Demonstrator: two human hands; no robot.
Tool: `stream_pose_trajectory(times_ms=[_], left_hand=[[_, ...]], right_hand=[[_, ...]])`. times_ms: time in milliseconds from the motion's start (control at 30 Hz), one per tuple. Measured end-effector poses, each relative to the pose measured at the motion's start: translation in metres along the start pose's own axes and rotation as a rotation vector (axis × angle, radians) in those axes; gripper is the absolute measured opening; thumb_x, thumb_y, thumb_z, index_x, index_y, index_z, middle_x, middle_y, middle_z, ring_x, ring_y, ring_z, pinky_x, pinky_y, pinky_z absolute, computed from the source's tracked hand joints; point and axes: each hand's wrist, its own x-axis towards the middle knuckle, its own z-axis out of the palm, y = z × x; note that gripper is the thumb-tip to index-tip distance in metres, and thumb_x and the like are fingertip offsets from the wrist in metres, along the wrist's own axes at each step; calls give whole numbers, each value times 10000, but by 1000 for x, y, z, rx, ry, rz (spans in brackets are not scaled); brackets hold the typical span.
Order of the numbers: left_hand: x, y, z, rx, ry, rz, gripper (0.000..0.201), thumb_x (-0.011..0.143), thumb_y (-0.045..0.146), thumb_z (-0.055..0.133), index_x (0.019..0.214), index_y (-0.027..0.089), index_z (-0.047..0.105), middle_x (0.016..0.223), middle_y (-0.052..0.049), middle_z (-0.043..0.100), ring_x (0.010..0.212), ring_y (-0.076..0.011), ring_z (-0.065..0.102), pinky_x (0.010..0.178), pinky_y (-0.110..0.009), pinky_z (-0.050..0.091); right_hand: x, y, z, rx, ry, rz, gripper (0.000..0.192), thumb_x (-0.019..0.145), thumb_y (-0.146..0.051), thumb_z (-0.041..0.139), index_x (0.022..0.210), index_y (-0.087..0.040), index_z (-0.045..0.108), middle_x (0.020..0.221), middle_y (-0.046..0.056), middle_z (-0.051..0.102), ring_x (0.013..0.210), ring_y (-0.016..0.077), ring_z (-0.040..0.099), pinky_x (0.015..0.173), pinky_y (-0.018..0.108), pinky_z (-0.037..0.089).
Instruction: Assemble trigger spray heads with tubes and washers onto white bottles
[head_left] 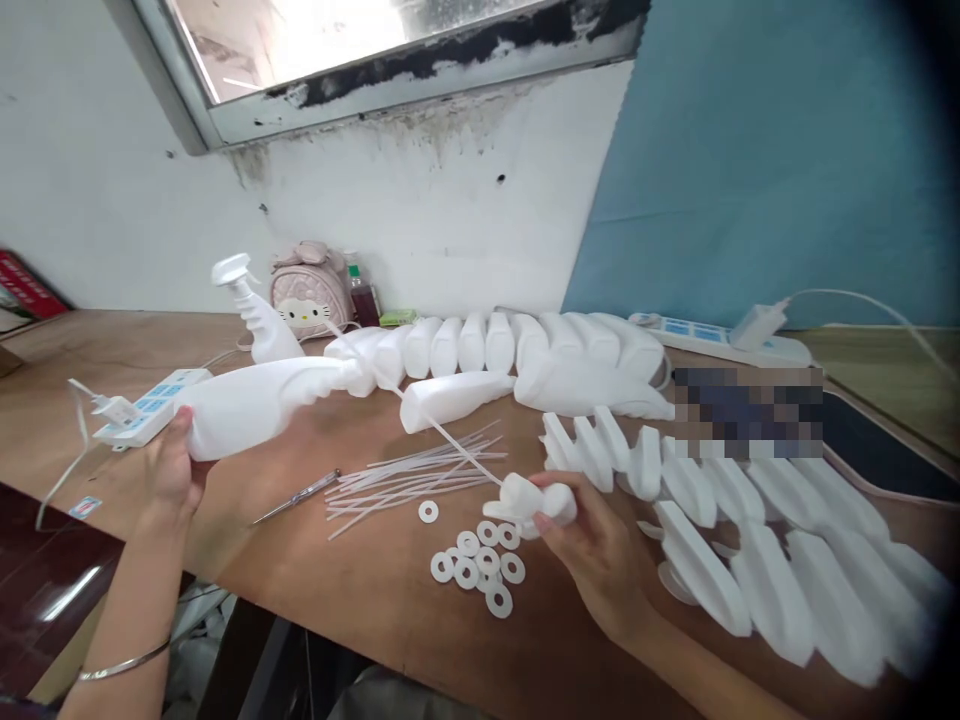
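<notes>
**Both hands loaded: bottle left, spray head right**

Your left hand (171, 462) is closed around the base of a white spray bottle (259, 402), which lies near level above the bench (360, 600), neck pointing right. Your right hand (592, 545) grips a white trigger spray head (529, 500) between thumb and fingers; its thin dip tube (450, 440) runs up and left toward the bottle neck. Whether the tube tip is inside the neck cannot be told.

Just left of your right hand, a cluster of white washers (480, 560) lies on the bench, with a loose bundle of spare tubes (405, 475) and a screwdriver (296, 497) beyond. Rows of white bottles (525, 350) lie behind, more spray heads (750, 560) to the right. A power strip (150, 405) sits beside your left hand.
</notes>
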Motion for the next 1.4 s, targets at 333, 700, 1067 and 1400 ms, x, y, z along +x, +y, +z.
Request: stream_pose_trajectory(times_ms=[333, 700, 1067, 1400], left_hand=[[-8, 4, -1, -154, -7, -91, 234, 876, 231, 427, 961, 173, 637, 810, 42, 681, 594, -62, 596, 657, -173, 528], [-1, -2, -2, -126, -93, -53, 251, 850, 254, 464, 1022, 168, 624, 891, 11, 681, 722, -97, 628, 725, -188, 521], [7, 5, 15, -60, -217, 88, 409, 655, 377, 665, 960, 107, 620, 891, -38, 677, 813, -183, 617, 708, -238, 520], [-66, -15, 142, 66, -574, -105, 436, 590, 462, 698, 772, 72, 628, 594, -57, 618, 491, -149, 555, 412, -203, 420]], right_hand=[[0, 8, -1, -53, -28, 40, 129, 784, -290, 529, 896, -226, 522, 768, -8, 523, 622, 114, 509, 542, 185, 467], [-2, 8, -2, -115, -70, 33, 134, 784, -270, 515, 909, -223, 522, 764, -5, 514, 595, 111, 484, 496, 185, 442], [4, 15, -9, -14, 323, 0, 337, 785, -361, 565, 1081, -227, 474, 1074, 67, 527, 935, 194, 531, 789, 312, 455], [-3, 15, -10, -156, 329, -101, 307, 838, -358, 488, 1107, -220, 437, 1071, 87, 494, 958, 207, 503, 808, 354, 443]])
